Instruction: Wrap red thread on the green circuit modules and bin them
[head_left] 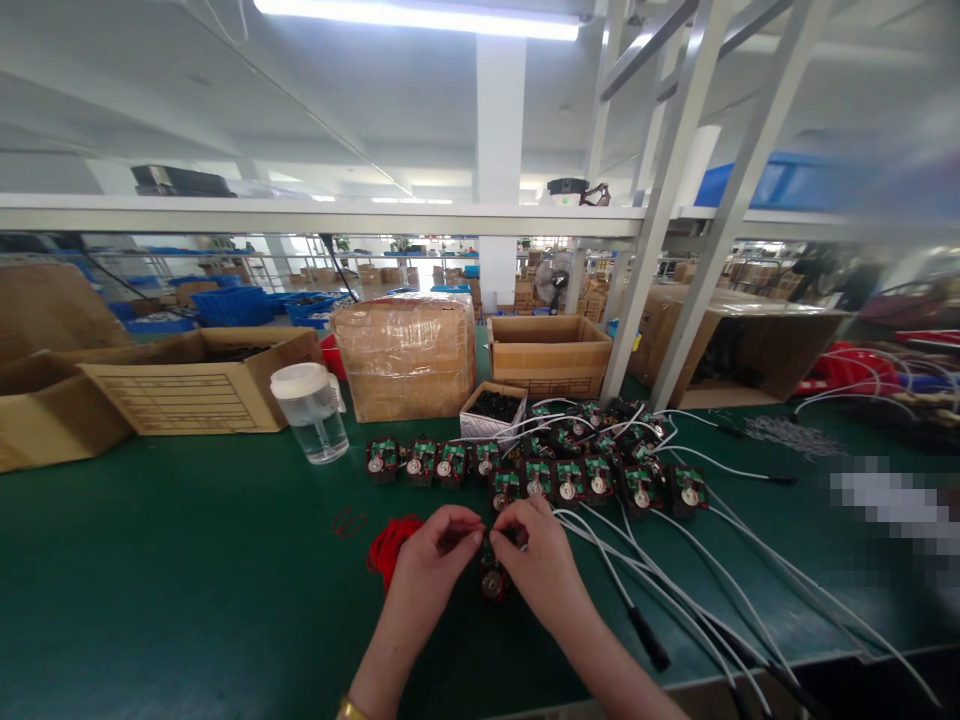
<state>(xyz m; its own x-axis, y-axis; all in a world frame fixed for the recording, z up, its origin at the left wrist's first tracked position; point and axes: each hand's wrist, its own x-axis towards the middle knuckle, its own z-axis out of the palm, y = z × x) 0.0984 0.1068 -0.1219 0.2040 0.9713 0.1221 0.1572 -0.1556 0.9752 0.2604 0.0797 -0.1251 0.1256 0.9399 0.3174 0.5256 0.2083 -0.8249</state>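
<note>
My left hand (433, 552) and my right hand (534, 562) meet near the table's front edge, fingers pinched together over a small module (493, 578) with a green circuit board and a round metal part. Both hands grip it; what the fingertips pinch is too small to name. A bundle of red wire (386, 547) lies just left of my left hand. Beyond the hands, several similar modules (525, 470) sit in rows, with white cables (690, 590) trailing off to the right.
A clear lidded cup (311, 412) stands at the back left. Cardboard boxes (405, 355) line the far side, and a small white box of black parts (491, 408) sits among them. Slanted metal frame posts (660, 260) rise at the right. The green table mat (187, 580) covers the surface.
</note>
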